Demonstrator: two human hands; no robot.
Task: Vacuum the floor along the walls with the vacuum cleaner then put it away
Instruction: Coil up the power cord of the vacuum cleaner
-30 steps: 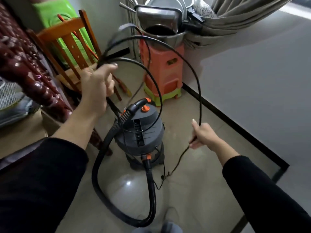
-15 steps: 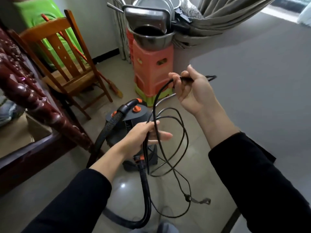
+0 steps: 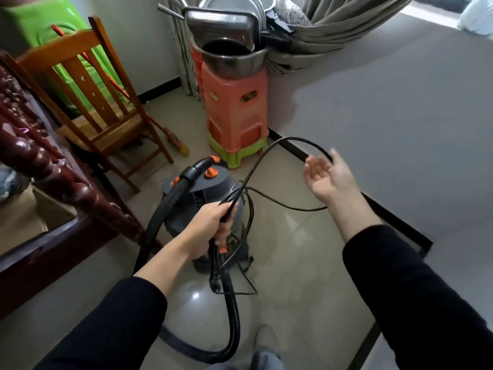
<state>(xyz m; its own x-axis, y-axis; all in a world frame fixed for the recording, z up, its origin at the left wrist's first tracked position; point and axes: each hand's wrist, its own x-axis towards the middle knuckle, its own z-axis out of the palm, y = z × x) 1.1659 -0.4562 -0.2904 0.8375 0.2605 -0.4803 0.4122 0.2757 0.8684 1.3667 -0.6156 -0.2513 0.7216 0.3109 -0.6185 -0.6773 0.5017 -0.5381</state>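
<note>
At about nine o'clock stands a dark carved bedpost (image 3: 40, 156), with a wooden chair (image 3: 88, 97) behind it at ten and a broom (image 3: 170, 137) leaning by the chair. The left hand (image 3: 213, 222) is clenched around a bundle of gathered loops of the power cord (image 3: 266, 158), right over the grey vacuum cleaner (image 3: 202, 193), which sits on the tiled floor (image 3: 306, 303) at the centre, its ribbed hose (image 3: 232, 316) curving down toward six o'clock. Half a second ago the right hand (image 3: 328, 177) was up pinching the cord; now it has swung out to three o'clock and lies open, the cord's arc only brushing past its fingers, while the left has closed on the coil. That suggests another loop has been added and the winding-up, part of putting the machine away, is well along. At twelve o'clock a stack of plastic stools (image 3: 234, 113) carries metal basins (image 3: 229, 60), near a pale wall (image 3: 386, 108) with dark skirting.
</note>
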